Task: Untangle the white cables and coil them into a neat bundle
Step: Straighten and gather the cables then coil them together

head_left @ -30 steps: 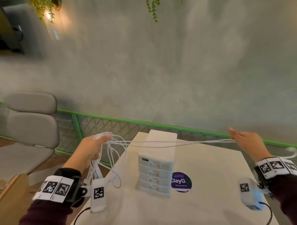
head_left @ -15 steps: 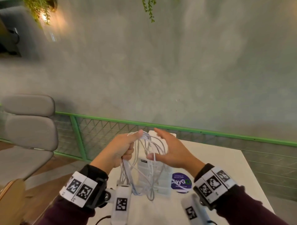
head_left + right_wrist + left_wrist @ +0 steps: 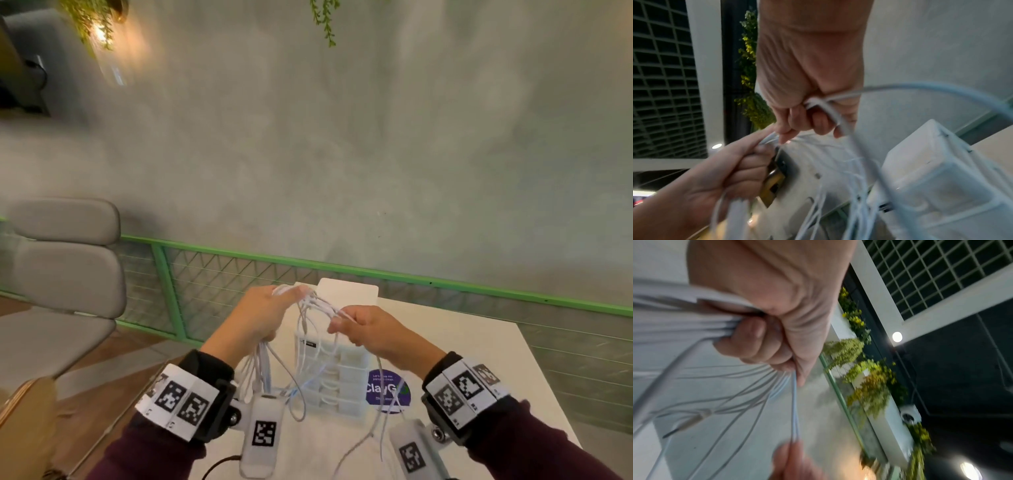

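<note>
- The left hand (image 3: 257, 317) curls its fingers around a bunch of thin, smooth white cables (image 3: 310, 305), held above the table (image 3: 479, 346).
- The right hand (image 3: 371, 330) pinches several strands; loose loops hang before a white plastic drawer box (image 3: 346, 380).

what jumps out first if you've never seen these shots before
A tangle of white cables held up between the left hand and right hand, loops dangling over the table. Behind the loops stands a white drawer unit, with a bright green railing beyond.
</note>
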